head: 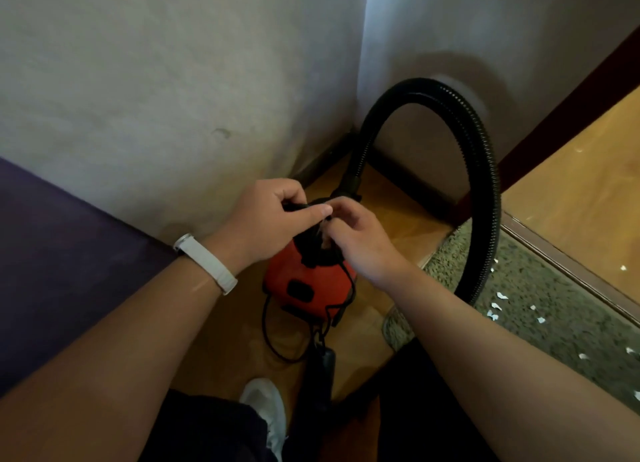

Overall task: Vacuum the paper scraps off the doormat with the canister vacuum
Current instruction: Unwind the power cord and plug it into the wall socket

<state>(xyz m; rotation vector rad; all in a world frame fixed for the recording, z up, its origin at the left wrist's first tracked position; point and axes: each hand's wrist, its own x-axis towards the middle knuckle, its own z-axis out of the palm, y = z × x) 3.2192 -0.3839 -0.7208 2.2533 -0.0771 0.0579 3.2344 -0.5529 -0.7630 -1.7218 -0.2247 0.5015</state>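
Grip: left hand [273, 216] and right hand [356, 240] both pinch the black cord [265, 325] atop the red canister vacuum [308, 281] | paper scraps [498, 300] on doormat [554, 323], to its right | risk: slack cord tangles round hose [481, 171] — canister tips.

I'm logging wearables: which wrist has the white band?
The left hand, at picture left: a white band wraps its wrist, while the right hand has a bare wrist.
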